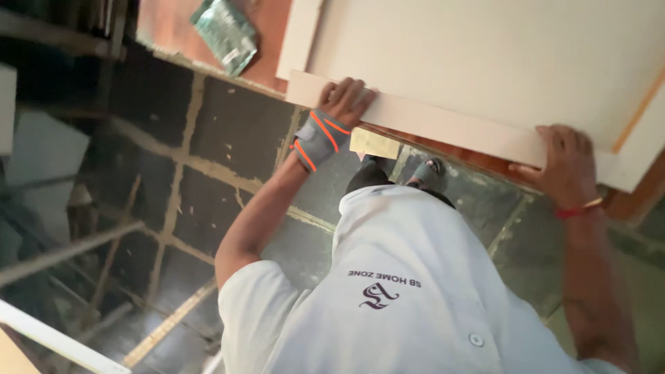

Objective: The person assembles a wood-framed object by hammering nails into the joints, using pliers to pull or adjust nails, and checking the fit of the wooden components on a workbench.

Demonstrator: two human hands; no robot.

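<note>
Under both palms, pale board strip point(450, 125), left hand point(346, 102) and right hand point(564, 166) grip grasping its edge.

Dark stone-slab floor point(228, 125) with pale joints, dim light, possibly metal frames point(69, 249) at left

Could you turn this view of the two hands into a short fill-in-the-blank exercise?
1. Both hands grip the edge of a long ____ board.
2. The left hand wears a grey wrist wrap with ____ stripes.
3. The right hand has a ____ band at its wrist.
4. The floor below is made of dark ____.

Missing words: white; orange; red; tiles
</note>
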